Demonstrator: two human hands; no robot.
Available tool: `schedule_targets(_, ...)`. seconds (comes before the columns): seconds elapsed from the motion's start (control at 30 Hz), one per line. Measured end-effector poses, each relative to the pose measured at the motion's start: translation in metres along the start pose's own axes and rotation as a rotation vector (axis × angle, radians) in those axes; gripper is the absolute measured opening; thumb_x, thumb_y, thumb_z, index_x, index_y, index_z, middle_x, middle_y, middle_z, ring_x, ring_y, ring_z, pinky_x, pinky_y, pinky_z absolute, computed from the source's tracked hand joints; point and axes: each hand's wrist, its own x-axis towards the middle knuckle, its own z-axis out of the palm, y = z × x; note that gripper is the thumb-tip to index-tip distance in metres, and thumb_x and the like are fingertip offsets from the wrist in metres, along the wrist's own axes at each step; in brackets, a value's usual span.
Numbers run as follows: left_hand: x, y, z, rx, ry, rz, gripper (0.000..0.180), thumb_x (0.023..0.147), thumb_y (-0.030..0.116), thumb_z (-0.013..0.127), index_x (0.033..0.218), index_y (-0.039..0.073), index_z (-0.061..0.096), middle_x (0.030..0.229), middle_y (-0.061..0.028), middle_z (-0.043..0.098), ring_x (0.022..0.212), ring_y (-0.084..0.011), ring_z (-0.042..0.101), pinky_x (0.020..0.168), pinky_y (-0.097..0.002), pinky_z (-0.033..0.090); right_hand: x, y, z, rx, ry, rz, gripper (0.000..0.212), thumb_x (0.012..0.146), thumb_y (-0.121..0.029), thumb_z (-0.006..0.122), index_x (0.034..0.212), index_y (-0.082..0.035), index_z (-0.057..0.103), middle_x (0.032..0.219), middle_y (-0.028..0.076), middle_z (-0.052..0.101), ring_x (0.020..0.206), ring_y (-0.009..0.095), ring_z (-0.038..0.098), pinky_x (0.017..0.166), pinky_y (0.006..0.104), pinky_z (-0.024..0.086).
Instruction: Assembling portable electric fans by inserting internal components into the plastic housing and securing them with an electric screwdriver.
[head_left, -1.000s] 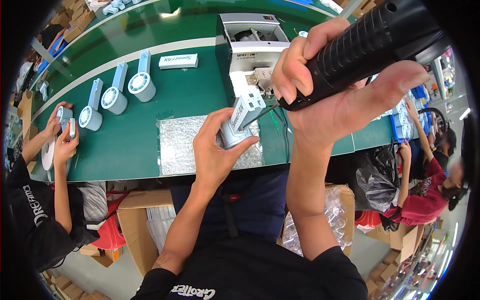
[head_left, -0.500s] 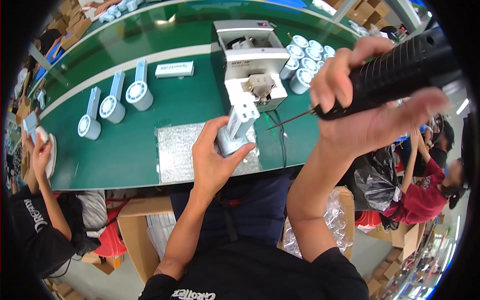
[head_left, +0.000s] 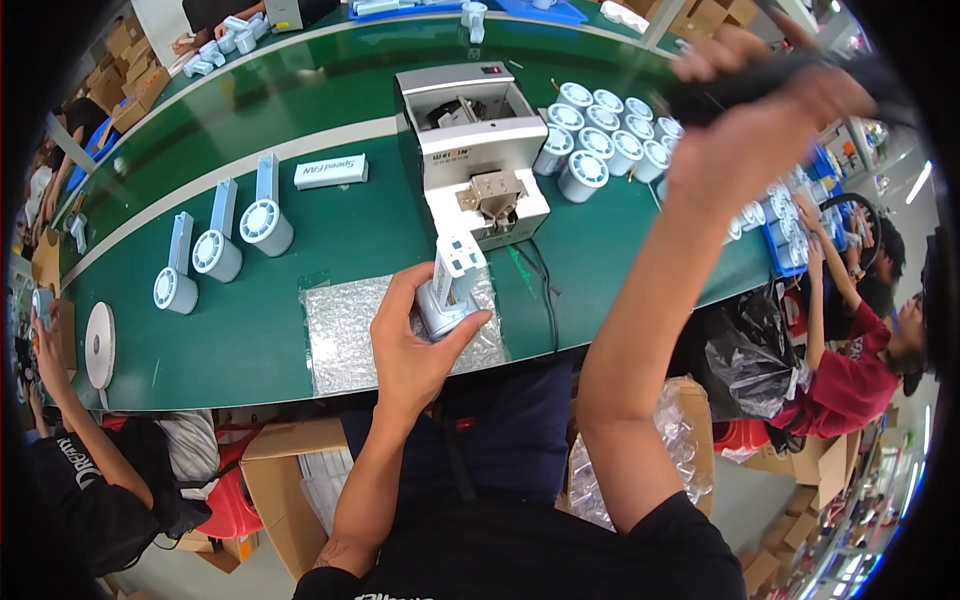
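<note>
My left hand [head_left: 405, 335] is wrapped round a pale blue fan housing [head_left: 446, 309], thumb on the near right side. The housing stands with its slotted handle end up, over the bubble-wrap sheet [head_left: 350, 330]. At the upper right, my right hand [head_left: 750, 120] is raised and smeared by motion. Its fingers close round a black electric screwdriver [head_left: 780, 85]; the tip cannot be made out. Just beyond the housing sits a silver screw feeder [head_left: 475, 145] with an open top tray.
Three pale blue fan housings with handles [head_left: 267, 228] lie at the left, near a white box [head_left: 331, 172]. Several round fan housings [head_left: 584, 176] are grouped right of the feeder. A tape roll [head_left: 100, 345] stands at the left edge. Other people work on both sides.
My right hand has swung the screwdriver up and away from the housing, to the upper right. The left hand keeps its grip on the housing, and the view has shifted slightly.
</note>
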Motion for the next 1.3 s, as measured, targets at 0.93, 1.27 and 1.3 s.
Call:
schedule_targets(0.93,-0.008,-0.006,-0.01,0.038,-0.023,0.029,0.06,0.073,0.013,0.095,0.124,-0.001,0.064,0.113,-0.0137,0.069,0.107,-0.0233,0.066,0.096,-0.036,0.053,-0.086,-0.044,-0.015,0.66,-0.737,0.69,0.067,0.094,-0.033,0.075,0.143,-0.002,0.043,0.081,0.014,0.063,0.065,0.022,0.064,0.059,0.0354,0.052)
schedule_targets(1.27,-0.008,-0.015,-0.005,-0.014,0.109,0.018,0.061,0.075,0.007,0.092,0.127,0.0,0.061,0.114,-0.0094,0.065,0.101,-0.0191,0.063,0.091,-0.0317,0.051,-0.059,-0.024,0.049,0.74,-0.306,0.348,0.068,0.103,-0.07,0.046,0.12,-0.005,0.055,0.06,0.004,0.053,0.046,0.012,0.051,0.045,0.0261,0.044)
schedule_targets(1.3,-0.009,-0.014,-0.006,-0.041,0.104,-0.017,0.061,0.076,0.007,0.092,0.127,0.0,0.061,0.113,-0.0088,0.065,0.1,-0.0183,0.063,0.09,-0.0314,0.051,-0.063,-0.031,0.074,0.45,-0.117,0.356,0.076,0.101,-0.077,0.04,0.119,-0.004,0.052,0.053,0.004,0.049,0.039,0.012,0.046,0.038,0.0251,0.039)
